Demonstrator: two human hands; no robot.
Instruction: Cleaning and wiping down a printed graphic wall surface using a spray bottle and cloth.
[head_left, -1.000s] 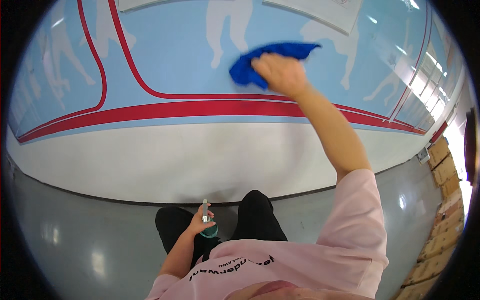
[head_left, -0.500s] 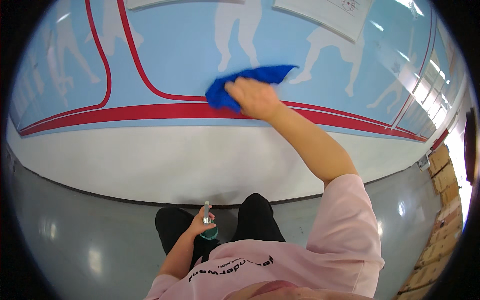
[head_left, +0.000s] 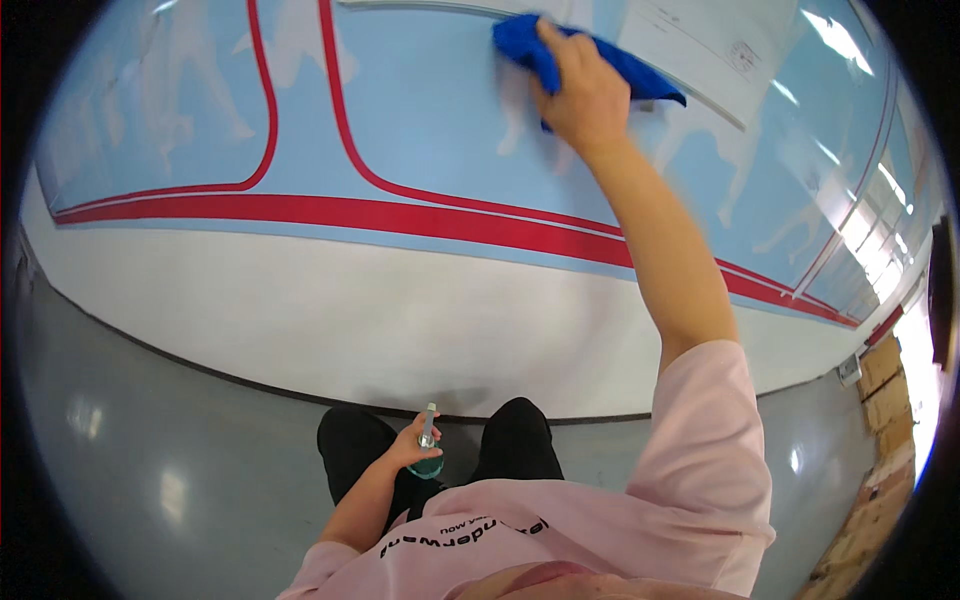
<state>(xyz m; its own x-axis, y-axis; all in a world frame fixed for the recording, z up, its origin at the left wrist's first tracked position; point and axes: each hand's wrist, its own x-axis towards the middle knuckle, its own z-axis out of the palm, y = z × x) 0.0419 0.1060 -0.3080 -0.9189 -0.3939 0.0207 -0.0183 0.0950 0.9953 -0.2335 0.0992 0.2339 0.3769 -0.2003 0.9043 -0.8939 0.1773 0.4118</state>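
Note:
My right hand [head_left: 588,98] reaches far forward and presses a blue cloth [head_left: 640,76] against a glossy light-blue wall panel [head_left: 440,130]. The cloth is bunched under the palm and fingers, and one corner trails out to the right. Low by my knees, my left hand [head_left: 410,447] is wrapped round the neck of a green spray bottle [head_left: 427,467] with a pale trigger head. The fingers cover part of the bottle.
White framed sheets [head_left: 700,50] hang on the panel by the cloth. A red stripe [head_left: 420,220] runs along its lower part, above a white wall base [head_left: 330,300]. Cardboard boxes [head_left: 885,405] stand on the grey floor [head_left: 200,430] at the right.
My right hand has moved the cloth up the panel and to the right, from near the red stripe to beside the framed sheets. The left hand still holds the spray bottle low.

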